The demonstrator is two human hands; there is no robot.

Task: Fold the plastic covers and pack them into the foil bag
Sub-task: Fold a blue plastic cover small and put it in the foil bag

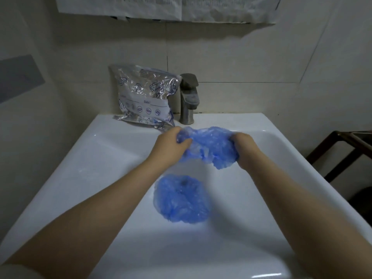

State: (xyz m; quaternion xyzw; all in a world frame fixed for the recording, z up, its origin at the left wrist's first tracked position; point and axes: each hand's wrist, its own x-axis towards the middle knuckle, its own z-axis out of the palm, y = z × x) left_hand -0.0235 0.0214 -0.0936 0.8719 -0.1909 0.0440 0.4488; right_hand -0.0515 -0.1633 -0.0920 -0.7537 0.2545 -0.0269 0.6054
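Two hands, left hand (171, 143), right hand (244, 146), gripping blue plastic cover (211, 146) stretched left-right

Over a white sink (84, 170), the left hand (171, 144) and the right hand (244, 147) each grip an end of a crumpled blue plastic cover (211, 147), holding it stretched between them above the basin. A second blue cover (181, 198) lies bunched in the basin at 6 o'clock from the held one. A foil bag (144, 97) leans against the wall at 11 o'clock, just beside the metal tap (189, 98).
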